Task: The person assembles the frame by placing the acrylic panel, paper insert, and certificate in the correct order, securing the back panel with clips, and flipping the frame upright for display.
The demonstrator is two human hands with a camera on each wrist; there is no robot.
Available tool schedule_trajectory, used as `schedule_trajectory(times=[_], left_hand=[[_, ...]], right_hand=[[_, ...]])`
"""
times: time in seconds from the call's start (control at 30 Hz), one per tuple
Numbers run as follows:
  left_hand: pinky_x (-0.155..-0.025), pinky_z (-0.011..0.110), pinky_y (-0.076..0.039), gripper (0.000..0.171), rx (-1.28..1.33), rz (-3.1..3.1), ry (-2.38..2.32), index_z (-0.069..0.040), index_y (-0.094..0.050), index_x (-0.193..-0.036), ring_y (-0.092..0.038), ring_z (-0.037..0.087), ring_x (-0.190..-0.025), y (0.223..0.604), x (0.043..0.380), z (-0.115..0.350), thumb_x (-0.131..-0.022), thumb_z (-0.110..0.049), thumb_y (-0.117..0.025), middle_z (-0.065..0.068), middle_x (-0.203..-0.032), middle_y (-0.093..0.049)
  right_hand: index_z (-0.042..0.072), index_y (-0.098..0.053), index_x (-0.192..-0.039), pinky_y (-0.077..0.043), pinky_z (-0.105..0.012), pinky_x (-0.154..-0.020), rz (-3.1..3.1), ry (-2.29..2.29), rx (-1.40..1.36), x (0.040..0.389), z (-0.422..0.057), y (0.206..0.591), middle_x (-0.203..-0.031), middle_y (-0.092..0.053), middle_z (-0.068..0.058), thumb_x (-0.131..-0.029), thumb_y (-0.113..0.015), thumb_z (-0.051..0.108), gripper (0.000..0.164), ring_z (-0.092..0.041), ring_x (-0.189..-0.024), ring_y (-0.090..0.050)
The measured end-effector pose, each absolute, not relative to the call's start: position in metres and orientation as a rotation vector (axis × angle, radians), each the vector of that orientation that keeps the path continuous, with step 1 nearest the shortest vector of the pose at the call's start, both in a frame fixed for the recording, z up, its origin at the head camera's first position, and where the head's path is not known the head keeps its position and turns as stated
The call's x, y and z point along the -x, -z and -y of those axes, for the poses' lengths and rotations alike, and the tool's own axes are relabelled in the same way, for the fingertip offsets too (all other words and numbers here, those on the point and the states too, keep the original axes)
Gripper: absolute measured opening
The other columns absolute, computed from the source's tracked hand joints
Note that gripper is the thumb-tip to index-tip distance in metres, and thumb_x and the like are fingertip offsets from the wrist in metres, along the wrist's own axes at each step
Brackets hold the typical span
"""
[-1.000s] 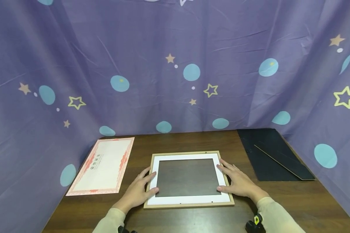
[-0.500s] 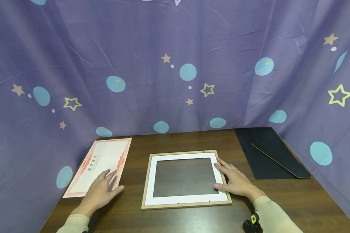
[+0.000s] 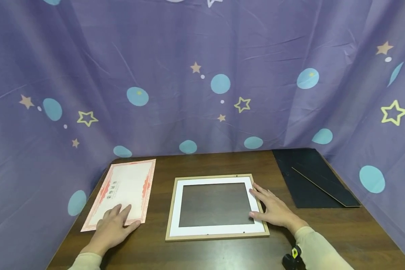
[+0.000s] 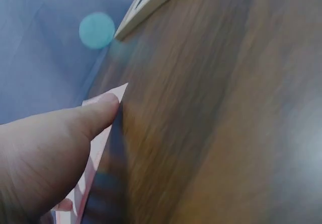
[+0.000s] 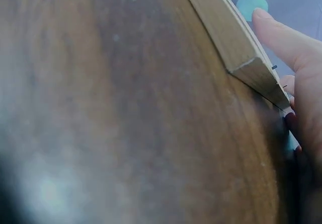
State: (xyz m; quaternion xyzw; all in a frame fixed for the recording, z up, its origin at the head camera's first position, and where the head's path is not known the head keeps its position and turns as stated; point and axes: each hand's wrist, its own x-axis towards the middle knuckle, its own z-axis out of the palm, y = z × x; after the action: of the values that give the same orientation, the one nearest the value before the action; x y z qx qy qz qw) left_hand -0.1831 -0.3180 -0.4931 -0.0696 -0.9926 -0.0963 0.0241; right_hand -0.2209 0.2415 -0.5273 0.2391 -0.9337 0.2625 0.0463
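Note:
A certificate sheet [image 3: 131, 180] with a red border and dark printed characters lies on the left of the table. My left hand [image 3: 110, 228] rests its fingertips on the sheet's near part, thumb at the near right corner. In the left wrist view, the thumb [image 4: 103, 108] lies over that pink corner. A light wooden picture frame [image 3: 170, 213] with a white inner mat [image 3: 216, 231] lies flat in the middle. My right hand [image 3: 277, 210] rests across the frame's right edge, fingers spread, thumb over the mat. In the right wrist view, the frame's corner [image 5: 246, 65] shows beside the thumb.
A black backing board [image 3: 320, 180] lies at the back right, a raised flap edge running diagonally across it. Behind the wooden table [image 3: 202, 257] hangs a purple curtain [image 3: 175, 93] with stars and blue dots, which also closes in both sides.
My left hand has left the picture frame, moved left and come down on the certificate, which has slid slightly right. My right hand has stayed at the frame.

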Motion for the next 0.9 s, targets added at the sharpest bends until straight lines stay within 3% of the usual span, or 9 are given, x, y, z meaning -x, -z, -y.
schedule_trajectory(times=[0.17, 0.3, 0.47, 0.6, 0.77, 0.9], left_hand=[[-0.077, 0.071, -0.039, 0.081, 0.284, 3.02, 0.303, -0.008, -0.051, -0.139, -0.045, 0.05, -0.112, 0.489, 0.176, 0.306, -0.086, -0.068, -0.052, 0.028, -0.131, -0.047], [-0.082, 0.07, -0.039, 0.073, 0.35, 2.949, 0.354, -0.007, -0.053, -0.137, -0.048, 0.048, -0.111, 0.486, 0.174, 0.313, -0.087, -0.06, -0.058, 0.026, -0.128, -0.051], [-0.087, 0.078, -0.027, 0.073, 0.296, 2.937, 0.392, -0.004, -0.048, -0.138, -0.034, 0.06, -0.122, 0.484, 0.175, 0.342, -0.088, -0.055, -0.062, 0.035, -0.138, -0.037], [-0.089, 0.079, -0.023, 0.075, 0.277, 2.948, 0.423, -0.005, -0.045, -0.141, -0.028, 0.063, -0.123, 0.487, 0.179, 0.362, -0.087, -0.054, -0.063, 0.038, -0.142, -0.03], [-0.089, 0.08, -0.021, 0.077, 0.273, 2.992, 0.429, -0.007, -0.041, -0.144, -0.025, 0.067, -0.123, 0.495, 0.181, 0.375, -0.087, -0.055, -0.062, 0.043, -0.141, -0.028], [-0.089, 0.082, -0.015, 0.081, 0.197, 3.071, 0.455, -0.004, -0.034, -0.147, -0.015, 0.072, -0.123, 0.497, 0.179, 0.38, -0.09, -0.058, -0.056, 0.05, -0.14, -0.018]], right_hand=[[0.012, -0.039, -0.148, -0.028, -0.066, -0.102, 2.861, -0.849, -0.695, 0.223, -0.237, 0.521, -0.157, -0.022, -0.013, -0.084, -0.064, 0.059, 0.083, -0.046, -0.137, -0.026], [0.009, -0.041, -0.146, -0.029, -0.062, -0.105, 2.798, -0.774, -0.781, 0.215, -0.2, 0.505, -0.157, -0.021, -0.014, -0.085, -0.063, 0.06, 0.083, -0.04, -0.14, -0.024], [0.016, -0.033, -0.151, -0.032, -0.052, -0.107, 2.789, -0.701, -1.102, 0.186, -0.105, 0.47, -0.159, -0.018, -0.004, -0.087, -0.055, 0.064, 0.083, -0.029, -0.142, -0.026], [0.019, -0.031, -0.152, -0.029, -0.048, -0.11, 2.745, -0.604, -1.303, 0.177, -0.03, 0.457, -0.158, -0.022, -0.005, -0.09, -0.045, 0.067, 0.08, -0.025, -0.143, -0.025], [0.025, -0.027, -0.153, -0.022, -0.048, -0.114, 2.788, -0.401, -1.319, 0.185, 0.031, 0.462, -0.158, -0.02, -0.005, -0.089, -0.036, 0.072, 0.08, -0.024, -0.145, -0.019], [0.03, -0.026, -0.153, -0.018, -0.05, -0.114, 2.863, -0.277, -1.253, 0.194, 0.06, 0.468, -0.158, -0.023, -0.006, -0.088, -0.036, 0.073, 0.078, -0.024, -0.145, -0.017]])
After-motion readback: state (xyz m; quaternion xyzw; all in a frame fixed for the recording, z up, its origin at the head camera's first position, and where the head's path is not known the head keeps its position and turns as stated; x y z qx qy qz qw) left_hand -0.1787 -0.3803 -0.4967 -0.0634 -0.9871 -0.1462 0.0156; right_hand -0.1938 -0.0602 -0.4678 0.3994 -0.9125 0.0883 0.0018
